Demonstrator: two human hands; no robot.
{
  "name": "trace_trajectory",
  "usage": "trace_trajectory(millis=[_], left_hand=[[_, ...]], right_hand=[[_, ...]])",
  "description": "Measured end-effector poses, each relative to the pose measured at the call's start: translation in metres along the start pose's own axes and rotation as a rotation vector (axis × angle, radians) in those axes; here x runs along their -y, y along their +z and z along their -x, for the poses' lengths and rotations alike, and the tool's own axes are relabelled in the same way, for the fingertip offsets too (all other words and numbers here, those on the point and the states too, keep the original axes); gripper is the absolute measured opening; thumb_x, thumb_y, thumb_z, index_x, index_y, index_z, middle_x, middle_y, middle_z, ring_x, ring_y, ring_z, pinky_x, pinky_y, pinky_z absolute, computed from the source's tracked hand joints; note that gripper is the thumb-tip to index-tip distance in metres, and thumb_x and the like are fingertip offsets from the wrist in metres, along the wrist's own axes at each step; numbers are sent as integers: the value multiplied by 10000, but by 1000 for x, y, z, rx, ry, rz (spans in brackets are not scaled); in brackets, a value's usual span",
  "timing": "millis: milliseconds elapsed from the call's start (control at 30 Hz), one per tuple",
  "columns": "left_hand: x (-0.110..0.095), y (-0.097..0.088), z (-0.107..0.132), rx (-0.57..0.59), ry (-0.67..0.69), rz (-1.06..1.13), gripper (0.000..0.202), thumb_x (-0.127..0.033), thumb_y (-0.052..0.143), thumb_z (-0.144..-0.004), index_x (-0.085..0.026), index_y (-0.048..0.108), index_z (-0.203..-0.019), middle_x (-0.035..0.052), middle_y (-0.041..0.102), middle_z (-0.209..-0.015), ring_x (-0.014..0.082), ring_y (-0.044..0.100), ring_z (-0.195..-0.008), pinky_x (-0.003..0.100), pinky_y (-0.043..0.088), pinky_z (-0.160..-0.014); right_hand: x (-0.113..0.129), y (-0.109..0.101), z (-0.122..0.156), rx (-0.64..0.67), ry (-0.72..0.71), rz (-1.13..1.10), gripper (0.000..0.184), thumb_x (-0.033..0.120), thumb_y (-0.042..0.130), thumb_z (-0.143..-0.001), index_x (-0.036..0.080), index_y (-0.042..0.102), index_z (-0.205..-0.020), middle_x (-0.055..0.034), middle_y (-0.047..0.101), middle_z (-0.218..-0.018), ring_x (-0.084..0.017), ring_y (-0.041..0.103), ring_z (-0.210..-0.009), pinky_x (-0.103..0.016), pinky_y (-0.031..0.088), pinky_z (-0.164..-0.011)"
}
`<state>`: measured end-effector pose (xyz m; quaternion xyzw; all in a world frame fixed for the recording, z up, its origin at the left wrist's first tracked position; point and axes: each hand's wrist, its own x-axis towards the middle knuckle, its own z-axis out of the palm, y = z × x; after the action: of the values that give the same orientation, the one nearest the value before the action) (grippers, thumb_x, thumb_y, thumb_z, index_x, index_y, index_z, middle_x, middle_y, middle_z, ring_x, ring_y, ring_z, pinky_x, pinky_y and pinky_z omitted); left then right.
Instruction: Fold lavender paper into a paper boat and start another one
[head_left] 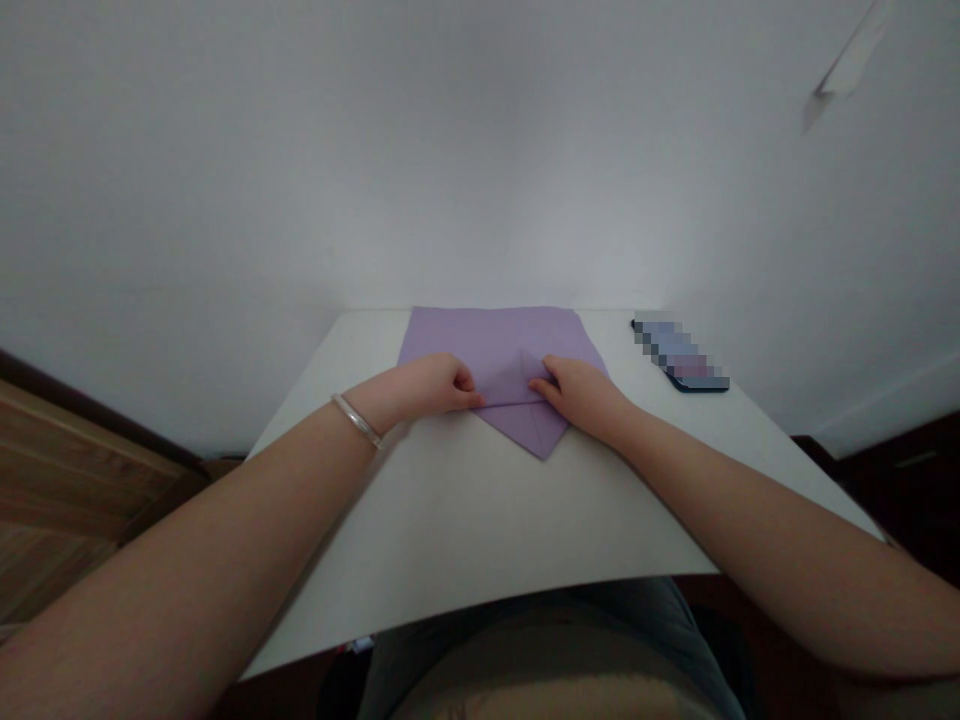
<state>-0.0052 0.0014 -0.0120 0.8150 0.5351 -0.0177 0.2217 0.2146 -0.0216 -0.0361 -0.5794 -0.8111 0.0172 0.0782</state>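
Note:
A lilac sheet of paper (495,345) lies folded on the white table (465,510), its point aimed toward me. My left hand (431,385) rests on the paper's left part with fingers curled and fingertips pressing on a fold. My right hand (581,392) lies on the right part, fingers bent, pinching a small folded flap near the middle. A silver bracelet (358,420) circles my left wrist.
A dark phone (686,358) lies at the table's far right edge. The table stands against a white wall (450,150). Wooden floor (60,480) shows at the left, dark floor at the right. My lap is under the near table edge.

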Motion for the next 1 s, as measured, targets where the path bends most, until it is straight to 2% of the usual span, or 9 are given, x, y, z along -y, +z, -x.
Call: trace_trajectory(millis=[133,300,433,600,767,1000], left_hand=[[-2,0,0,4,-36,78,282,-438,570,-690,-173,619,-607,-24,500,-537,114,404,-534,253,265,-533],[-8,3,2,-61,-89,76,390,-539,538,-725,-177,618,-603,-7,512,-535,128,423,-532,267,276,-529],[-10,3,2,-55,-75,-15,353,-514,560,-716,-181,654,-651,13,583,-584,143,484,-553,270,288,-530],[-11,-2,5,-17,-123,-60,305,-461,575,-712,-175,640,-629,-4,544,-525,124,452,-511,261,284,-514],[-6,-3,5,16,-94,-78,276,-440,580,-699,-176,614,-628,-12,539,-536,118,439,-518,252,273,-504],[-5,-5,7,42,-80,-43,189,-341,561,-672,-173,621,-732,3,597,-651,128,471,-586,235,295,-521]], right_hand=[[0,0,0,3,-5,9,269,369,460,-940,142,599,-982,-137,699,-986,-231,636,-889,-294,400,-696],[2,-3,-1,-5,-12,18,269,371,468,-937,141,601,-978,-133,699,-982,-235,638,-887,-297,404,-697],[3,-3,-1,-18,-15,19,263,367,477,-934,141,603,-980,-136,697,-994,-231,635,-901,-293,406,-712],[3,-1,-1,-17,-14,15,261,366,482,-930,137,602,-965,-140,696,-977,-233,634,-889,-295,407,-711],[1,1,0,-17,-18,9,247,366,479,-930,151,597,-960,-135,692,-989,-225,626,-906,-292,407,-726],[-2,3,0,-9,-19,17,273,376,465,-936,142,600,-979,-144,693,-987,-232,630,-897,-298,409,-723]])
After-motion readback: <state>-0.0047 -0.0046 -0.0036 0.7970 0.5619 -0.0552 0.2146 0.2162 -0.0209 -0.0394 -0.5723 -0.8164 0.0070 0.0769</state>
